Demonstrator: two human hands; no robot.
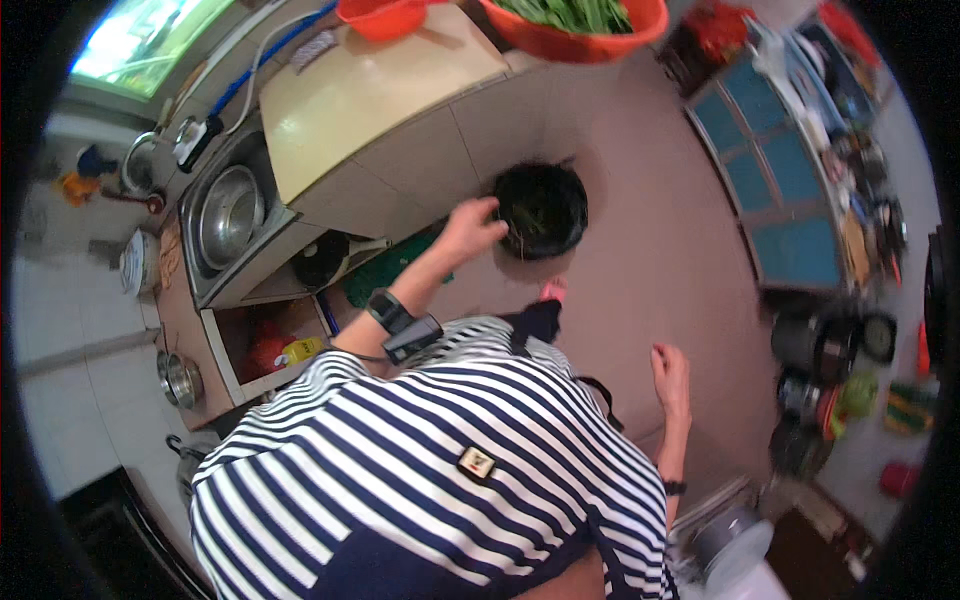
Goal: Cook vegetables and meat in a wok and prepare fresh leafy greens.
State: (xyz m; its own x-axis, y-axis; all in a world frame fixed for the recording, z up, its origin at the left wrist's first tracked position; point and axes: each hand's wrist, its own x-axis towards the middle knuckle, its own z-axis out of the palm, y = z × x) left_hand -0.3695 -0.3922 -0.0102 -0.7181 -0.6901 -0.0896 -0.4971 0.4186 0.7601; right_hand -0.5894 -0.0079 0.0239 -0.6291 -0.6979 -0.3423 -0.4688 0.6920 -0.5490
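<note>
My left hand (471,231), with a dark watch on its wrist, is over the near side of a round black bin (541,180) on the floor. Its fingers are a little apart and I see nothing in them. Inside the dark bin lie some greenish scraps, hard to make out. To the right, my right hand (670,379) hangs over the bare floor, touching nothing that I can see. Its fingers are not clearly told apart. A red plastic basin (577,49) of leafy greens (574,13) sits above the bin at the counter's end.
Left of me run a cream countertop (375,97) and a sink (196,225) holding a metal bowl (231,214). A yellow bottle (301,351) is in the open shelf below. Along the right stand a blue-panelled cabinet (776,180) and dark pots (810,337).
</note>
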